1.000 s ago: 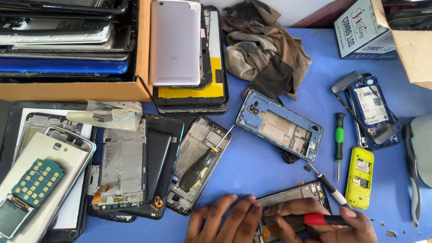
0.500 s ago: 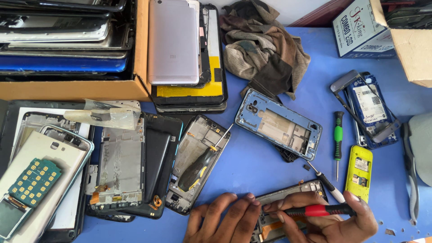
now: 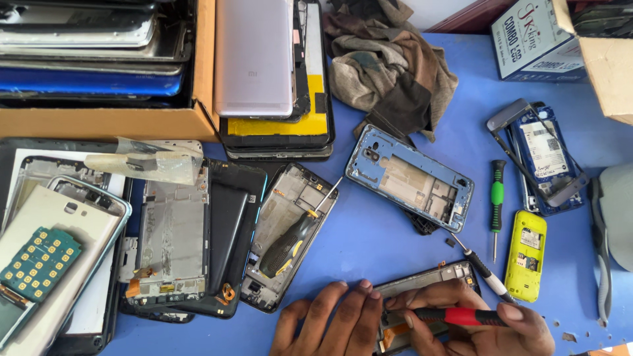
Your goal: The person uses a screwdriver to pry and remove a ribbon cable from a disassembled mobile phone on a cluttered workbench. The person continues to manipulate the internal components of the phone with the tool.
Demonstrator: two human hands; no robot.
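Right hand (image 3: 481, 323) shifted, red screwdriver (image 3: 461, 317) gripped

My blue worktop (image 3: 389, 264) carries spare parts. Upper left, a cardboard box (image 3: 105, 122) holds stacked phone panels. Beside it lies a pink-silver back cover (image 3: 254, 56) on a stack with a yellow layer. A crumpled cloth (image 3: 389, 66) sits behind a blue phone frame (image 3: 410, 177). A black-and-yellow screwdriver (image 3: 290, 240) rests in an open phone chassis (image 3: 290, 237). At right: a green-handled screwdriver (image 3: 497, 198), a yellow keypad phone (image 3: 525, 256). At far left, a green keypad circuit board (image 3: 38, 264).
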